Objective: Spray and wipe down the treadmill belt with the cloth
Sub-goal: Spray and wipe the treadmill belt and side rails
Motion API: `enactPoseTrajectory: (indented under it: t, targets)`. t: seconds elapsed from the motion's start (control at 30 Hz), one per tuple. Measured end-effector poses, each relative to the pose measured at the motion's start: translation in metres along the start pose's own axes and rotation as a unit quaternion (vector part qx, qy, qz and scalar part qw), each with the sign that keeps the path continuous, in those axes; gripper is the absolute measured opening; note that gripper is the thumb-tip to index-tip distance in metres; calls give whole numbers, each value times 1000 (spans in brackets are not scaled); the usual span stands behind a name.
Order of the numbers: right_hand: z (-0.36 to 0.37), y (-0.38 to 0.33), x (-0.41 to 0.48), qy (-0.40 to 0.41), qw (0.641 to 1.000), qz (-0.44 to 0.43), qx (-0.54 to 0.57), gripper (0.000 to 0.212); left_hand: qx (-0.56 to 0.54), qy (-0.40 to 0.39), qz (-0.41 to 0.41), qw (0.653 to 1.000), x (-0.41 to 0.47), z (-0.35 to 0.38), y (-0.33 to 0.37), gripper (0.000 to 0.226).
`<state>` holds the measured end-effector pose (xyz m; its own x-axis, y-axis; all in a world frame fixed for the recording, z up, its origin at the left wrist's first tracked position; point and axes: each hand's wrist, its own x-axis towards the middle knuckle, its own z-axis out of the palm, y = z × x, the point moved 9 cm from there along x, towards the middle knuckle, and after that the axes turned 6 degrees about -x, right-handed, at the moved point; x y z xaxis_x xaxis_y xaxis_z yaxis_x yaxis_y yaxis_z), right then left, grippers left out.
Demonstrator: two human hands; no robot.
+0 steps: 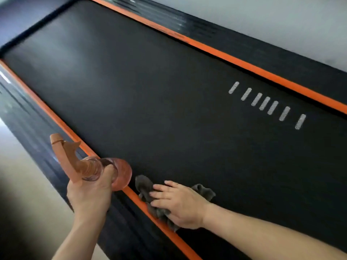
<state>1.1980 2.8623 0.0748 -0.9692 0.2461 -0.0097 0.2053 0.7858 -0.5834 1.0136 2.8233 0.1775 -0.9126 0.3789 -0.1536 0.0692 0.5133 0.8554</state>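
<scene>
My right hand (178,201) lies flat on the cloth (143,184) at the belt (150,91)'s left edge.

With straight fingers it presses the grey cloth down, and the bunched end laps the orange stripe (62,124). Just beside it, my left hand (90,194) curls round the spray bottle (90,167) above the ribbed side rail (28,128). Ahead and to the right, the dark belt stretches wide toward the white dashes (264,103).

Soft, fairly bright light leaves a pale sheen on the treadmill belt (78,53) toward its far left corner and white glare streaks on the ribbed far side rail (169,21). Motion blur smears the far end; the white dashes (266,105) are crisp. Light glows through the translucent spray bottle (90,168). The frame's lower left corner darkens.
</scene>
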Motion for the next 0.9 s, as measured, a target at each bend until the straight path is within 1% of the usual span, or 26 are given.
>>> enactPoseTrajectory:
  t: [0.03,0.07,0.1,0.13,0.17,0.2,0.23,0.27,0.3,0.33,0.37,0.47,0.5,0.53,0.57,0.6,0.63,0.67,0.7,0.73,0.8,0.83,0.87,0.9]
  targets:
    - [-17,4,-5,68,998,7,9,46,-6,10,-6,1000,4,-7,-5,36]
    - [-40,20,-13,158,986,46,23,41,-11,18,-9,1000,6,-8,-7,34]
    - [-64,38,-9,244,964,99,42,40,-24,35,-15,999,9,-19,-13,29]
    - [-86,62,-9,311,934,171,50,41,-31,43,-17,998,9,-24,-16,23]
    - [-105,83,-7,338,906,252,43,44,-33,45,-18,998,8,-24,-18,21]
    - [-113,99,1,319,894,314,24,46,-32,44,-20,998,5,-26,-17,22]
    - [-112,110,11,270,894,357,-2,49,-32,37,-20,999,1,-27,-13,28]
    - [-102,117,18,225,898,377,-28,53,-31,20,-10,999,-3,-23,-8,41]
    - [-90,114,28,186,908,372,-43,56,-32,11,-5,999,-7,-26,-4,57]
    - [-74,109,31,160,921,353,-46,56,-30,4,-4,1000,-11,-24,-2,64]
    - [-59,94,38,142,938,314,-40,54,-34,10,-5,999,-11,-29,-3,60]
    - [-27,34,45,134,977,167,17,49,-46,-1,-15,999,-11,-34,-18,48]
    - [-23,18,43,136,982,129,16,43,-52,-5,-17,998,-12,-34,-23,43]
    - [-25,9,40,145,983,110,10,36,-59,-6,-20,998,-13,-34,-27,38]
    - [-34,8,38,174,978,115,10,30,-65,-6,-21,998,-15,-35,-30,35]
    - [-47,17,36,223,963,147,25,27,-72,-7,-23,997,-16,-34,-30,33]
    - [-67,34,30,284,936,204,42,28,-77,-7,-23,997,-17,-34,-30,32]
    - [-92,58,23,343,899,269,53,32,-78,-8,-19,997,-16,-33,-29,33]
    - [-109,85,10,375,864,331,51,35,-71,-12,-18,997,-17,-32,-32,35]
    - [-123,110,0,367,849,380,26,39,-66,-16,-19,997,-18,-30,-31,36]
    - [-134,152,-16,274,849,451,-38,50,-73,-19,-17,997,-19,-31,-30,36]
    - [-131,164,-23,229,849,473,-51,56,-79,-20,-17,997,-20,-31,-31,36]
    - [-122,170,-24,204,851,482,-50,59,-81,-23,-16,996,-21,-32,-31,38]
    - [-111,168,-20,199,857,472,-50,59,-83,-23,-12,996,-21,-32,-30,39]
